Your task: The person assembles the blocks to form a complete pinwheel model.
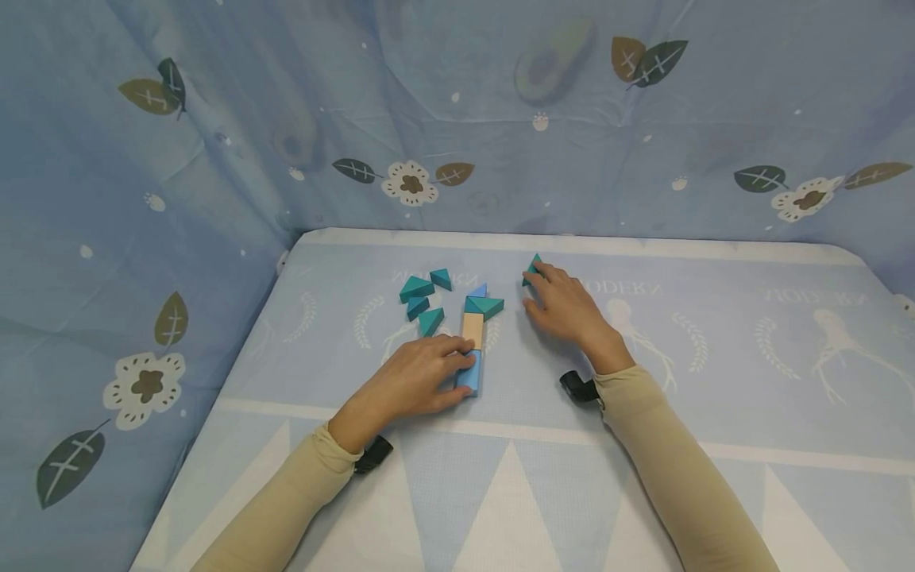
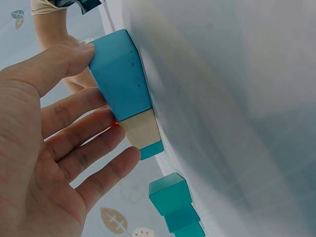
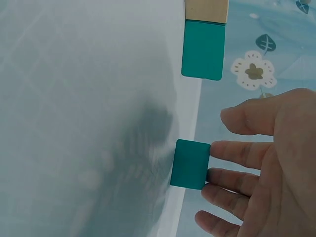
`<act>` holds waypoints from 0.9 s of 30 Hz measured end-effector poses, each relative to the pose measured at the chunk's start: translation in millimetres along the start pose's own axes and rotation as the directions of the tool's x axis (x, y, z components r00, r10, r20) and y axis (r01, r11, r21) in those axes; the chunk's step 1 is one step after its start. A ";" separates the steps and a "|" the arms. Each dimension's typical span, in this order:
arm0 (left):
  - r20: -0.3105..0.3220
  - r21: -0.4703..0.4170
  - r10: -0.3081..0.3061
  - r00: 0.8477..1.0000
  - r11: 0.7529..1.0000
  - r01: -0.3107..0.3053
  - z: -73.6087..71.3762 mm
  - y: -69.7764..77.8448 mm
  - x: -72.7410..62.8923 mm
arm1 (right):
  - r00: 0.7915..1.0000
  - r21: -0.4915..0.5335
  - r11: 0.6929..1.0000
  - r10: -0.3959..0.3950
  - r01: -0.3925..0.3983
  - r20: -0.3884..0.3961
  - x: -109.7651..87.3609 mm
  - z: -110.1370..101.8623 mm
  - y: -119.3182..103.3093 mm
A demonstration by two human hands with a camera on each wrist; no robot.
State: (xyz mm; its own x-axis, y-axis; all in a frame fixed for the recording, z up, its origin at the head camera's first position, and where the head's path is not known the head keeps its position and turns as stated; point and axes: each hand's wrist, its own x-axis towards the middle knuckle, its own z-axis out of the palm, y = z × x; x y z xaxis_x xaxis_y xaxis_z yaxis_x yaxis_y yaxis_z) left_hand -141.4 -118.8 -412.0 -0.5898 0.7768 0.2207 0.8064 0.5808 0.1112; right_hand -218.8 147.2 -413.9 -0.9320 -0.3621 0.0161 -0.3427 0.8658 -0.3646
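Observation:
In the middle of the table a row of blocks runs away from me: a blue block [image 1: 469, 375], a plain wood block [image 1: 472, 330], two teal triangular blocks [image 1: 488, 307] and a blue triangle [image 1: 479, 291] at the far end. My left hand [image 1: 422, 373] rests against the row from the left. Its thumb touches the near end of the blue block [image 2: 121, 76], and its extended fingers lie along the side. Farther right, fingertips of my right hand [image 1: 565, 306] touch a separate teal triangular block [image 3: 190, 164]; the thumb stands apart from it.
Several loose teal triangular blocks [image 1: 417, 289] lie left of the row's far end. A patterned cloth [image 1: 700, 421] covers the table. Blue printed curtains [image 1: 486, 119] hang behind and on the left. A black wrist device [image 1: 577, 388] sits at the right sleeve.

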 end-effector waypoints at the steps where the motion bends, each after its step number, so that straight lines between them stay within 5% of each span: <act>1: 0.001 -0.001 0.000 1.000 1.000 0.000 0.0 0.1 0.0 | 1.000 -0.003 1.000 -0.001 0.001 0.000 -0.1 0.1 -0.2; 27: -0.005 -0.001 0.010 1.000 1.000 -0.010 0.6 -0.4 0.2 | 1.000 -0.019 1.000 -0.008 0.008 -0.001 1.8 7.7 -1.4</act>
State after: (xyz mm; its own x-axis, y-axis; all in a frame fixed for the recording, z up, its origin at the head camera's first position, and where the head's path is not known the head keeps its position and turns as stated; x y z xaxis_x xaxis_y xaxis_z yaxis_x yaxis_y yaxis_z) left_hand -141.8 -118.8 -412.6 -0.5812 0.7815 0.2268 0.8125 0.5725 0.1096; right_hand -219.0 142.7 -420.5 -0.9293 -0.3688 0.0200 -0.3523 0.8691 -0.3472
